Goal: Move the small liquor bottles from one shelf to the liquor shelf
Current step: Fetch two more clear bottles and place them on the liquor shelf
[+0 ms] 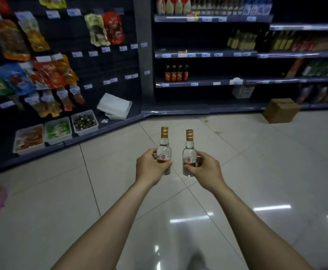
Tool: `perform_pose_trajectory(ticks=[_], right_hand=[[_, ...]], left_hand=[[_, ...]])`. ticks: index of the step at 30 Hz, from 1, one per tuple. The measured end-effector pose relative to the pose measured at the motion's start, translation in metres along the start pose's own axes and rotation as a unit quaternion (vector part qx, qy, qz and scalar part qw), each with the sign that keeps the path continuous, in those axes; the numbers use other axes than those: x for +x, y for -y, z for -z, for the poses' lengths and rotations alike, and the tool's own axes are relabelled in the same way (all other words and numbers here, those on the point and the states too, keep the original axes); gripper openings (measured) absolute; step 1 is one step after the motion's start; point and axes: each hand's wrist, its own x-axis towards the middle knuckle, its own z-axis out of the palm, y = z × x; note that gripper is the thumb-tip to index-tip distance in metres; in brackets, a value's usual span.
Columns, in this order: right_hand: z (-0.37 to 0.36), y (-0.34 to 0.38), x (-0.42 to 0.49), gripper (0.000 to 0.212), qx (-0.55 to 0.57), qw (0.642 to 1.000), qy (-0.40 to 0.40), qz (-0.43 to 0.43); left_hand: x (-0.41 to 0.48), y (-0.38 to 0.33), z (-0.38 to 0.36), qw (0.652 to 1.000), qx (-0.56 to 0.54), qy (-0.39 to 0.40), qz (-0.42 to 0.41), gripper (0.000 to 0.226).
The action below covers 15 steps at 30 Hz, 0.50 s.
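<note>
Left hand [151, 164] is closed around the lower body of a small clear glass liquor bottle with a gold screw cap and red-and-white label [164, 151], fingers wrapped round the left side, thumb across the front under the label. Bottle upright, neck and cap clear above the hand.

Right hand [204, 168] mirrors it: closed on a second small clear gold-capped bottle [188, 152], thumb across the base at the front, fingers behind on the right. Also upright.

Both bottles sit mid-frame, side by side, near each other but not touching, held out at arm's length over the glossy pale tiled floor [256, 162]. Both forearms run in from the bottom edge.

Upper right of frame: dark shelving unit with grey price-rail edges [206, 53], well beyond the hands. Row of dark bottles with red-orange labels [176, 70] on its third level, left end; yellowish bottles [241, 40] one level up; more packaged goods on the top level, blurred. Much bare shelf space around them.

Brown cardboard box [281, 110] on the floor at the shelf foot, right of centre.

Upper left: dark slatted wall panel hung with coloured snack pouches [48, 73]. Below them, white plastic bins of loose wrapped items [57, 130] along the base ledge, with a stack of white trays [114, 106] at the corner.

Open floor between the hands and the shelves.
</note>
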Motion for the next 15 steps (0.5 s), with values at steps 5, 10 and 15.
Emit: perform_pose_trajectory(ticks=[5, 10, 15], right_hand=[[0.035, -0.046, 0.124, 0.041, 0.006, 1.0, 0.007, -0.009], [0.091, -0.076, 0.262, 0.042, 0.012, 1.0, 0.02, -0.004], [0.151, -0.091, 0.384, 0.041, 0.015, 0.999, 0.03, 0.009]], left_hand=[[0.1, -0.023, -0.097, 1.0, 0.016, 0.021, 0.009, 0.043], [0.199, -0.075, -0.19, 1.0, 0.019, 0.019, 0.015, 0.044], [0.293, -0.131, -0.256, 1.0, 0.018, 0.007, 0.017, 0.039]])
